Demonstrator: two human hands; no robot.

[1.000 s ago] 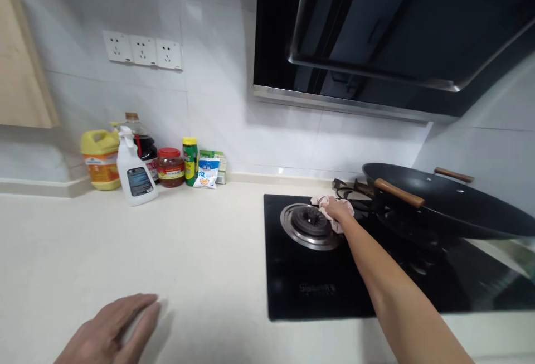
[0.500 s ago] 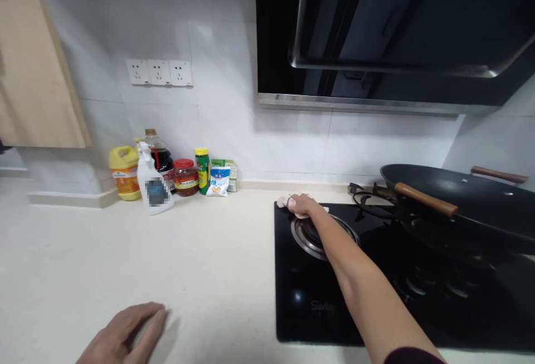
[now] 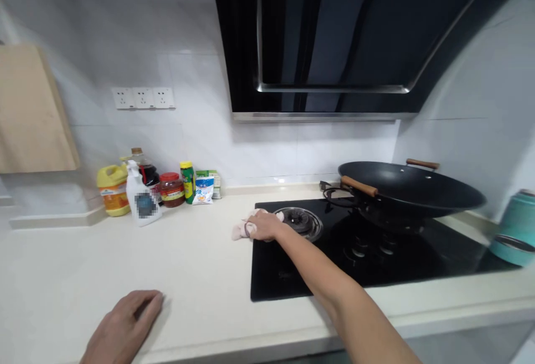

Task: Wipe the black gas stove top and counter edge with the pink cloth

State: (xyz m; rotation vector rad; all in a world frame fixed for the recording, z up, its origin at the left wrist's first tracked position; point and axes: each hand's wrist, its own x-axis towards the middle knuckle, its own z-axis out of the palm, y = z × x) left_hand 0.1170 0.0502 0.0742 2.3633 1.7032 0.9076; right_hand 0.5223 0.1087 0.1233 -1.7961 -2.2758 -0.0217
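Note:
My right hand [image 3: 264, 226] is closed on a pale pink cloth [image 3: 242, 229], pressing it against the left edge of the black glass gas stove [image 3: 288, 280]. Part of the cloth hangs over onto the pale countertop [image 3: 200, 269], and the palm hides the rest. Just right of the hand is the round left burner [image 3: 303, 222], with its metal ring and no pan on it. My left hand [image 3: 123, 322] rests on the countertop at the lower left, fingers loosely curved, nothing visible in it.
A large black wok [image 3: 401, 185] with wooden handles sits on the right burner. Along the wall stand a white spray bottle [image 3: 141, 197], a yellow jug [image 3: 112, 191], a red-lidded jar [image 3: 171, 190] and a green shaker [image 3: 188, 183]. A range hood [image 3: 326, 35] overhangs the stove. A teal container [image 3: 516, 224] is far right.
My right hand has drawn the cloth from the stove's back left corner toward me and left, over its side edge. The view has shifted right. My left hand stays on the countertop.

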